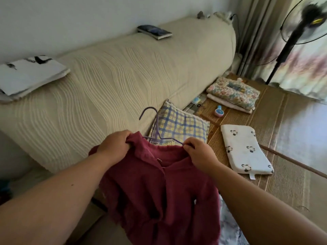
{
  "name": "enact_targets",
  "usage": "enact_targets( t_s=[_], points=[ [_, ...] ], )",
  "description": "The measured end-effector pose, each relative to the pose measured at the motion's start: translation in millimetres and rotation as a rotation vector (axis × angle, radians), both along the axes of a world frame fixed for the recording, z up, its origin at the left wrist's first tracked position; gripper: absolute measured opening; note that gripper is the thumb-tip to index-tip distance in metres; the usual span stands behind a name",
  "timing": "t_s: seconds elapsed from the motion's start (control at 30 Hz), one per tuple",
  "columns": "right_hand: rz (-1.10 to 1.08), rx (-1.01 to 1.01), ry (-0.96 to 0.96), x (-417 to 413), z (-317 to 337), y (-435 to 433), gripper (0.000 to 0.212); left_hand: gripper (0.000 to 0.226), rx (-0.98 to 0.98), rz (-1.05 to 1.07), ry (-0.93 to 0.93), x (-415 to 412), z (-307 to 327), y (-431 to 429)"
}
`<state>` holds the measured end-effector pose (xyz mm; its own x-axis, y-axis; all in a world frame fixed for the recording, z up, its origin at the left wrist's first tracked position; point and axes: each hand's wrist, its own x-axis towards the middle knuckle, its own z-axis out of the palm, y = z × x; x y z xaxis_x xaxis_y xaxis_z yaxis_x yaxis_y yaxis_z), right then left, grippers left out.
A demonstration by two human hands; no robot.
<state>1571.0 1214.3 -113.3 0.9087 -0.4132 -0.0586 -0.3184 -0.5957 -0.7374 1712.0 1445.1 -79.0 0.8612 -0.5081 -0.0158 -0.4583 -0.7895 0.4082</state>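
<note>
The left hand (115,144) grips the collar of the shirt (159,191), its fingers curled into the cloth. The right hand (198,152) pinches the hanger (155,119) (purple wire) at the neckline. The shirt hangs before the sofa (106,76), near the pillow (180,124).

I have little room ahead of my left hand (115,144) and right hand (200,152). The hanger (149,108) hook pokes up just before the checked pillow (182,126), which leans on the sofa back (109,82). To the right, the mat (269,106) leaves an open lane between the white cloth (247,149) and the folded floral pile (233,93), apart from a small pink toy (219,113). A thin stick (292,160) crosses just past the cloth. The shirt (159,191) hangs below my wrists and blocks that space.
</note>
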Motion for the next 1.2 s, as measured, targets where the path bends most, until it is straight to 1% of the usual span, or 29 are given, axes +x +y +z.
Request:
enact_targets(
  t_s=[0.17, 0.27, 0.4, 0.47, 0.5, 0.57, 0.63, 0.67, 0.73, 0.83, 0.97, 1.03, 1.13, 1.2],
  points=[
    [-0.206, -0.018, 0.084, 65.4, -58.2, -18.8, 0.014, 0.024, 0.041, -0.145, 0.079, 94.2, -69.0, -39.6],
    [-0.298, -0.028, 0.154, 96.5, -98.3, -34.4, 0.012, 0.023, 0.079, -0.231, 0.102, 140.3, -111.9, -71.3],
    [-0.399, -0.047, 0.247, 130.8, -141.1, -45.7, 0.012, 0.025, 0.163, -0.219, 0.099, 182.4, -158.6, -106.1],
    [-0.434, -0.068, 0.246, 144.1, -154.8, -49.4, 0.014, 0.027, 0.169, -0.183, 0.092, 193.5, -176.1, -117.3],
    [-0.443, -0.064, 0.238, 149.3, -161.9, -51.7, 0.018, 0.029, 0.162, -0.159, 0.087, 196.5, -185.2, -122.2],
    [-0.426, -0.056, 0.257, 153.0, -171.5, -53.8, 0.044, 0.041, 0.168, -0.113, 0.078, 195.1, -200.0, -127.9],
    [-0.363, -0.081, 0.313, 145.1, -175.4, -50.6, 0.068, 0.065, 0.230, -0.120, 0.072, 182.7, -210.1, -128.3],
    [-0.325, -0.117, 0.345, 135.0, -176.3, -48.0, 0.074, 0.073, 0.249, -0.147, 0.065, 172.0, -212.8, -129.0],
    [-0.270, -0.202, 0.384, 103.2, -178.3, -42.7, 0.079, 0.079, 0.270, -0.246, 0.049, 143.6, -215.4, -132.4],
    [-0.260, -0.249, 0.448, 38.8, -184.0, -32.2, 0.077, 0.080, 0.271, -0.418, 0.080, 86.5, -216.0, -139.8],
    [-0.308, -0.234, 0.606, -58.7, -185.8, -32.3, 0.078, 0.077, 0.315, -0.645, 0.125, -1.7, -209.3, -158.2],
    [-0.376, -0.213, 0.640, -112.7, -184.3, -36.0, 0.078, 0.075, 0.333, -0.709, 0.146, -48.4, -205.9, -174.2],
    [-0.464, -0.187, 0.628, -189.3, -185.1, -46.7, 0.078, 0.072, 0.323, -0.765, 0.159, -119.2, -208.2, -201.3],
    [-0.497, -0.175, 0.632, -242.6, -188.9, -58.5, 0.080, 0.071, 0.349, -0.795, 0.171, -171.7, -215.9, -220.7]
  ],
)
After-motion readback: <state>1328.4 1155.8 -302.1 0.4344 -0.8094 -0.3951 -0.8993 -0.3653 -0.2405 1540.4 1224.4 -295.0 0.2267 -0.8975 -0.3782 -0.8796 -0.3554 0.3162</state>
